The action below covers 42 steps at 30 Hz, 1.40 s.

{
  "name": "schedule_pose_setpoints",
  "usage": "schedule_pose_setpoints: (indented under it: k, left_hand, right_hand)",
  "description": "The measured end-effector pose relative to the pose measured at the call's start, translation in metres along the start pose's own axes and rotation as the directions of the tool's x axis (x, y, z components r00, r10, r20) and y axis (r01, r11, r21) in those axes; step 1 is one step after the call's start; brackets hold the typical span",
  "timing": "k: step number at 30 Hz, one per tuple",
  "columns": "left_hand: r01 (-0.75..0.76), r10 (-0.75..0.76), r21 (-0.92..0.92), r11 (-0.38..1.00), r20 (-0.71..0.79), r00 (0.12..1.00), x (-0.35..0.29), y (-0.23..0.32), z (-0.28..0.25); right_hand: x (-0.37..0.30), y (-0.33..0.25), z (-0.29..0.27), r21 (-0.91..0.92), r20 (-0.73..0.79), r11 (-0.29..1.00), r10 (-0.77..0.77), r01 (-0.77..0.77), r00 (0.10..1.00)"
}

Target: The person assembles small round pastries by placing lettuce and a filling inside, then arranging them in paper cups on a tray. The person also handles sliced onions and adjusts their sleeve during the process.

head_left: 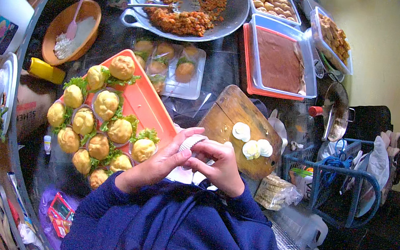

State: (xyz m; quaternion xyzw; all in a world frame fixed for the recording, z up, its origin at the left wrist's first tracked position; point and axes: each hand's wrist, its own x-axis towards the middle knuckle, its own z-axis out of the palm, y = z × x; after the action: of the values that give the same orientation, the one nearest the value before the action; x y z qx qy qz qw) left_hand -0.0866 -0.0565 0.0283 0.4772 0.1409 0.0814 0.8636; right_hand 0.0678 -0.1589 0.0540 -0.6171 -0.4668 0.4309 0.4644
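Observation:
In front of my chest, both hands meet around a white pleated paper baking cup (191, 142); whether it is one or a stack I cannot make out. My left hand (161, 160) has its palm turned up, fingers bent against the cup's side. With thumb and fingertips, my right hand (218, 166) pinches its other side. Just left lies a long orange-red tray (154, 102). On and beside it stand several golden filled buns (106, 105) in paper cups, with green lettuce (129, 120) sticking out. Right of my hands, a wooden cutting board (223, 110) carries several boiled egg slices (250, 149).
A large wok (236, 6) of orange-brown filling sits at the back, beside boxes of buns (272, 2) and brown cake (279, 59). Packed buns (184, 72) lie nearer. An orange bowl (92, 11) stands left, a blue basket (330, 170) right.

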Motion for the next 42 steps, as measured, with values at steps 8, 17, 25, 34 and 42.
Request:
schedule_pose_setpoints:
  k: [8,17,25,34,42]
  left_hand:
    - [-0.016,0.014,0.056,0.998,0.040,0.999,-0.008,0.011,0.000]
    - [-0.057,0.052,0.126,0.990,0.047,0.998,-0.010,0.011,-0.004]
    - [-0.045,0.053,0.184,0.982,-0.039,0.998,-0.009,0.000,-0.004]
    - [-0.029,0.043,0.156,0.987,-0.089,0.995,-0.006,-0.004,-0.007]
    - [-0.009,0.005,-0.028,1.000,-0.159,0.987,-0.003,-0.002,-0.012]
  right_hand:
    - [0.002,-0.011,0.003,0.168,0.038,0.981,0.090,-0.096,0.995]
    - [-0.001,-0.010,0.000,0.168,0.083,0.975,0.130,-0.143,0.988]
    - [-0.006,-0.006,0.016,-0.062,-0.140,0.996,0.048,-0.057,0.989]
    - [-0.015,-0.006,0.026,-0.049,-0.253,0.980,0.174,-0.192,0.952]
    - [-0.017,-0.003,-0.006,0.303,-0.398,0.934,0.303,-0.188,0.866]
